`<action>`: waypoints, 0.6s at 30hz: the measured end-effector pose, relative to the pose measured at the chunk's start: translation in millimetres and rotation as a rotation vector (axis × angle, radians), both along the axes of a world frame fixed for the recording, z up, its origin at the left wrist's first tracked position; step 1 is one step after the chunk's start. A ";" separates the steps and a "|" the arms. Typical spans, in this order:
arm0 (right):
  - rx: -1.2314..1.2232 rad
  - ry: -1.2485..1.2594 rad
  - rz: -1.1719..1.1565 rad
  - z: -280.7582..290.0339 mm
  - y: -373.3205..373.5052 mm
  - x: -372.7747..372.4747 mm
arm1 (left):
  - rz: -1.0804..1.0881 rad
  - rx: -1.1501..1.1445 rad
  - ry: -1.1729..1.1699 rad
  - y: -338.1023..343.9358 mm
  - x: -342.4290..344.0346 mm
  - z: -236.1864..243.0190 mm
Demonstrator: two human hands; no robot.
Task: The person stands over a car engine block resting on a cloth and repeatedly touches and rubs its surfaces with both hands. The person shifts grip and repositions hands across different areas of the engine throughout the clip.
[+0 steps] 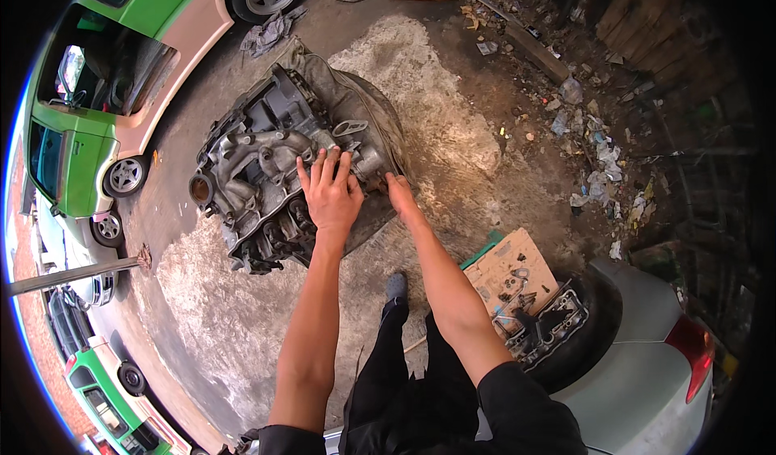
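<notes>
A dirty metal engine [267,180] with a curved intake manifold and exposed castings rests on a grimy cloth cover [380,124] on the ground. My left hand [330,193] lies on top of it, fingers spread and stretched over the silver castings beside a small oval plate [351,128]. My right hand [399,195] is at the engine's right side, its fingers curled at a metal cylindrical part [370,159]; the fingertips are partly hidden, so I cannot make out what they hold.
Green-and-cream vehicles [89,164] line the left, near a post [73,275]. A board [513,269] with small parts, a gasket-like frame [554,326] and a tire [596,309] lie lower right, beside a silver car [638,374]. Litter [602,156] lines the right edge.
</notes>
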State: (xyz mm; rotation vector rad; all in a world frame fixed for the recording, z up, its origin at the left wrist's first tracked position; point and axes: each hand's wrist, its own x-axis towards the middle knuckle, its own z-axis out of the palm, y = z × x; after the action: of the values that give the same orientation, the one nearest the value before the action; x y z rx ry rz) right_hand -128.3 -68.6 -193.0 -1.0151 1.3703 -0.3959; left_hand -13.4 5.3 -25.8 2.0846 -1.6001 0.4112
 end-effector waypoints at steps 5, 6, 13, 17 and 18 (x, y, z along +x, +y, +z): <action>-0.093 -0.019 -0.103 -31.9 10.5 -12.3 | -0.006 -0.022 -0.009 -0.2 3.4 -1.1; -0.058 -0.062 -0.044 -30.9 13.8 -18.2 | -0.013 -0.025 -0.002 0.6 3.1 -0.5; -0.135 -0.071 0.127 59.2 29.0 -44.3 | -0.111 0.124 0.073 4.8 9.9 27.4; -0.205 0.153 0.427 114.0 13.3 -49.7 | -0.208 0.166 0.094 -2.9 23.7 38.4; -0.181 0.243 0.518 123.5 12.0 -49.1 | -0.218 0.163 0.105 -4.3 24.6 37.6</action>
State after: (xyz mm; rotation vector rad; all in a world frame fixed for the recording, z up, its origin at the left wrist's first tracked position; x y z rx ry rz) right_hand -177.5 -56.6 -69.5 -1.5574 1.2379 -0.0068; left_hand 11.3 1.0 11.9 1.9821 -1.8253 0.0979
